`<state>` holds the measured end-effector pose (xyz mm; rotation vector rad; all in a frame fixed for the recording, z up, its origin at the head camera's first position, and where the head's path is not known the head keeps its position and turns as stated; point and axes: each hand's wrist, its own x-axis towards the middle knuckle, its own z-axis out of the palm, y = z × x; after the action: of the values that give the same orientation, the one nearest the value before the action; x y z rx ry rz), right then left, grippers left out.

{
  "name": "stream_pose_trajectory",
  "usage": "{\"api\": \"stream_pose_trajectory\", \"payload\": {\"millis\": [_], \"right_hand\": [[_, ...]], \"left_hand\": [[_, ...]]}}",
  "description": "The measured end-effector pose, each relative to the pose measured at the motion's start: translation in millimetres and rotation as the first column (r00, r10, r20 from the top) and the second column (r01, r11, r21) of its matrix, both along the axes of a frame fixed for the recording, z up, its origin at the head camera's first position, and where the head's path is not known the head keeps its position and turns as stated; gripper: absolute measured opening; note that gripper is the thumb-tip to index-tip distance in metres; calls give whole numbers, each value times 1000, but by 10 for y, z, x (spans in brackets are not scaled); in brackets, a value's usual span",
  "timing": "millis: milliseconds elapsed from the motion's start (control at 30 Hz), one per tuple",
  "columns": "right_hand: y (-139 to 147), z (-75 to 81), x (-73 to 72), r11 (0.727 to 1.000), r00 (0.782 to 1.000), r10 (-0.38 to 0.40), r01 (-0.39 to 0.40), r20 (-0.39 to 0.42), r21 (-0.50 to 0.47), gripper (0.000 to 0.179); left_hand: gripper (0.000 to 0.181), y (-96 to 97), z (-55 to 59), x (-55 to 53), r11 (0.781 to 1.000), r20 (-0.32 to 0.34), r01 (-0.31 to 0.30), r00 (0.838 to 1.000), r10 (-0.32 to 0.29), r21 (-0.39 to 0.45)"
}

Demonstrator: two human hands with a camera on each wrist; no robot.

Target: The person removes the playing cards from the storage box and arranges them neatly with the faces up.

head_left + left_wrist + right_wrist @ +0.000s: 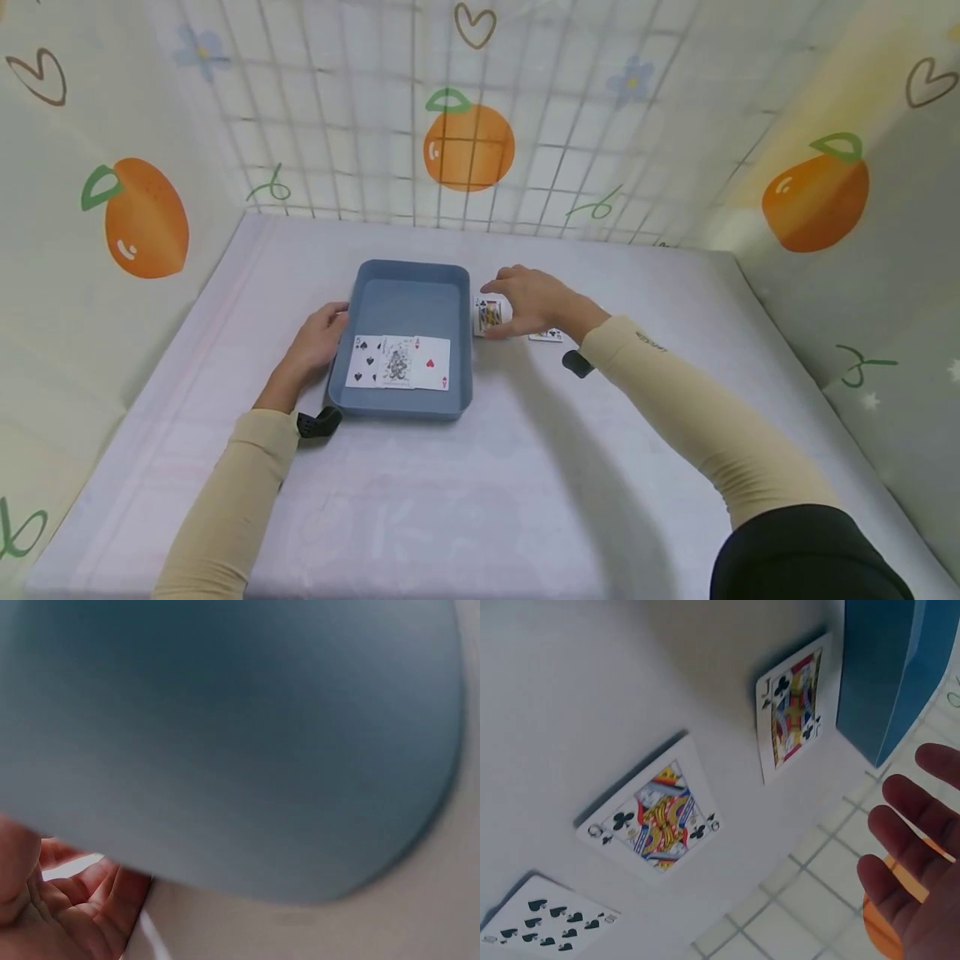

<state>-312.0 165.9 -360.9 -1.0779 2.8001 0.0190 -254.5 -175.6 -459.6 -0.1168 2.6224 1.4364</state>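
Note:
A blue-grey tray (408, 304) holds a row of three playing cards: a spades card (363, 367), a joker (397, 363) and an ace of hearts (432, 363). My left hand (315, 337) rests against the tray's left side, its fingertips at the outer wall and loosely bent in the left wrist view. Just right of the tray lies a jack of clubs (791, 709). Over it reaches my right hand (536, 300), thumb and fingers spread on either side of the card in the head view. Its fingers (911, 832) are apart and lightly bent.
A queen of clubs (660, 814) and a ten of spades (547, 919) lie face up on the white-covered table (450, 508), to the right of the jack. A grid-patterned cloth (570, 125) with printed oranges hangs behind the table.

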Motion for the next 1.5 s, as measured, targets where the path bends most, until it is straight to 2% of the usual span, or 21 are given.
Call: {"api": "stream_pose_trajectory", "payload": {"millis": [200, 433, 533, 733, 1033, 1233, 1500], "right_hand": [[-132, -66, 57, 999, 999, 39, -40, -13, -16, 80], [-349, -94, 148, 990, 989, 141, -141, -35, -12, 79], [-451, -119, 176, 987, 986, 161, -161, -34, -5, 78], [-591, -174, 242, 986, 986, 166, -165, -29, 34, 81], [-728, -256, 333, 978, 977, 190, -180, -98, 105, 86], [-820, -307, 377, 979, 977, 171, -154, -127, 133, 85], [-935, -368, 394, 976, 985, 136, -115, -105, 184, 89]], "left_hand": [[53, -5, -3, -12, 1000, -18, 4, 1000, -4, 21], [51, -20, 5, -20, 1000, -45, 11, 999, -11, 2], [50, -23, 4, -22, 1000, -48, 8, 999, -8, 3], [49, -21, -2, -27, 1000, -55, 8, 998, -8, 8], [50, 0, 18, -21, 1000, -49, 0, 999, 0, 2], [49, -8, 12, -30, 1000, -41, -7, 999, 7, 2], [50, -13, 6, -36, 1000, -33, -8, 999, 8, 1]]}}
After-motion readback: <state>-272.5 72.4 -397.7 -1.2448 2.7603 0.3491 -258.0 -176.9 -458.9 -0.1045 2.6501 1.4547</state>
